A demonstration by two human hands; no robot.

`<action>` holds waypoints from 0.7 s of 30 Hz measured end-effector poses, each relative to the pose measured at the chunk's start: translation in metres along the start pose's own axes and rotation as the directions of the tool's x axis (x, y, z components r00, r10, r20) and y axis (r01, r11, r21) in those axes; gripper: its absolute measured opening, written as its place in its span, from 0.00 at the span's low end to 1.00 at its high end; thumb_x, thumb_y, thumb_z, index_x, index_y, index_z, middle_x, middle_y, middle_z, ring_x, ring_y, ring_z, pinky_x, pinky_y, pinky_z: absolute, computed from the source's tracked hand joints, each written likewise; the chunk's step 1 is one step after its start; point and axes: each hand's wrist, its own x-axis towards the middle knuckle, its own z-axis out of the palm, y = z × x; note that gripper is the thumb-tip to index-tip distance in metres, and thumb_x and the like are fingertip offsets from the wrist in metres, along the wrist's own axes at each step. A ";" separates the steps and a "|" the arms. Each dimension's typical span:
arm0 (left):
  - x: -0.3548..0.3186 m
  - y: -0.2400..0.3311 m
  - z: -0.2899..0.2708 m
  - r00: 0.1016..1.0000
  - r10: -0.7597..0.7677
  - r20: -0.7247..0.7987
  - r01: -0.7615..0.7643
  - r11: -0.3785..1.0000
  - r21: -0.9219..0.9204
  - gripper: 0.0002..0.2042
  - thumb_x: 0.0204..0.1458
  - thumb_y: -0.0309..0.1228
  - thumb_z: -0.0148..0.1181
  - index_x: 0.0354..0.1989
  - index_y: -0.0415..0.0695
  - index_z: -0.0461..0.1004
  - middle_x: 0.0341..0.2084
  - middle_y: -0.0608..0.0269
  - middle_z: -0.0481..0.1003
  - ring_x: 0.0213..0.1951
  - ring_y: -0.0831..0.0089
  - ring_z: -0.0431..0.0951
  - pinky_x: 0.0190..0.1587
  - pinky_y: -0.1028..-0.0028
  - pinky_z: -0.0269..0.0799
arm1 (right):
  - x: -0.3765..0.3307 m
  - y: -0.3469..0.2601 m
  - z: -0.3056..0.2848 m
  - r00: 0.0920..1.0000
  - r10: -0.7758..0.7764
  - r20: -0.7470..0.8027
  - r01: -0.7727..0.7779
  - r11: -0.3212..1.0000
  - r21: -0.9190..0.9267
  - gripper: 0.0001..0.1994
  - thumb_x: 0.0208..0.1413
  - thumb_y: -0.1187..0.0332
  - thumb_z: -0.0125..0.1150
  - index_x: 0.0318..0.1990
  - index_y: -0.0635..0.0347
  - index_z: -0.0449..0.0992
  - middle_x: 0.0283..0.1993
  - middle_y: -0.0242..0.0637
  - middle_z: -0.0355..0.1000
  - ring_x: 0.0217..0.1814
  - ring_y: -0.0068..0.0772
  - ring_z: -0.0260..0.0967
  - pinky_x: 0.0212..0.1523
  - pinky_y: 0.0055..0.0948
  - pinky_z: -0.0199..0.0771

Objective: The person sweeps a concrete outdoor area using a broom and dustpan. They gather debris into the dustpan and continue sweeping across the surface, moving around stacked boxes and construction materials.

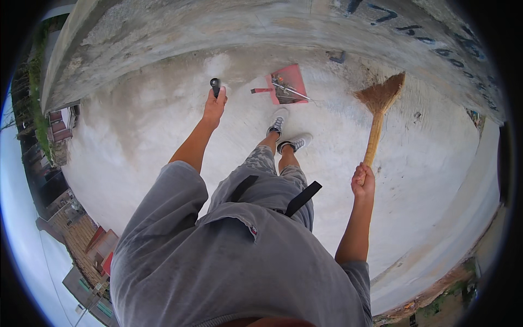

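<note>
My right hand (363,180) is wrapped round the yellowish handle of a short broom (375,133). The broom's brown bristles fan out toward the wall, over the concrete floor. In my closed left hand (213,109) is a short black rod-like object with a round end (216,86); its exact kind does not show. On the floor ahead of my feet lies a red dustpan (297,76), apart from both hands. Dark debris and thin pale sticks (291,91) rest in it, one stick reaching past its edge.
A grey concrete wall (229,27) with dark painted marks curves across the far side. Dark dirt and specks (418,116) mark the floor near the broom. My shoes (294,143) stand just short of the dustpan. Roofs and greenery (76,218) show beyond the left edge.
</note>
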 end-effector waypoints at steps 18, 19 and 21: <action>0.051 0.007 0.030 0.971 0.075 0.226 0.001 0.948 -0.319 0.06 0.55 0.29 0.60 0.38 0.46 0.71 0.35 0.69 0.75 0.36 0.80 0.71 0.42 0.76 0.67 | -0.046 0.122 -0.092 0.928 0.110 -0.357 -0.089 0.993 0.073 0.04 0.55 0.73 0.51 0.28 0.55 0.66 0.19 0.27 0.64 0.16 0.15 0.60 0.15 0.14 0.64; 0.051 0.003 0.030 0.963 0.141 0.231 -0.091 0.973 -0.212 0.07 0.54 0.27 0.60 0.39 0.45 0.70 0.35 0.68 0.75 0.37 0.79 0.72 0.44 0.76 0.68 | -0.045 0.126 -0.096 0.924 0.134 -0.357 -0.104 0.989 0.101 0.04 0.55 0.73 0.51 0.28 0.55 0.65 0.19 0.27 0.64 0.16 0.15 0.60 0.15 0.14 0.64; 0.049 -0.004 0.034 0.934 0.270 0.235 -0.239 0.959 -0.152 0.10 0.53 0.24 0.61 0.41 0.43 0.69 0.37 0.66 0.76 0.40 0.79 0.73 0.47 0.76 0.68 | -0.044 0.130 -0.104 0.915 0.171 -0.366 -0.128 0.982 0.137 0.04 0.55 0.73 0.51 0.29 0.55 0.65 0.19 0.26 0.63 0.16 0.15 0.59 0.15 0.14 0.63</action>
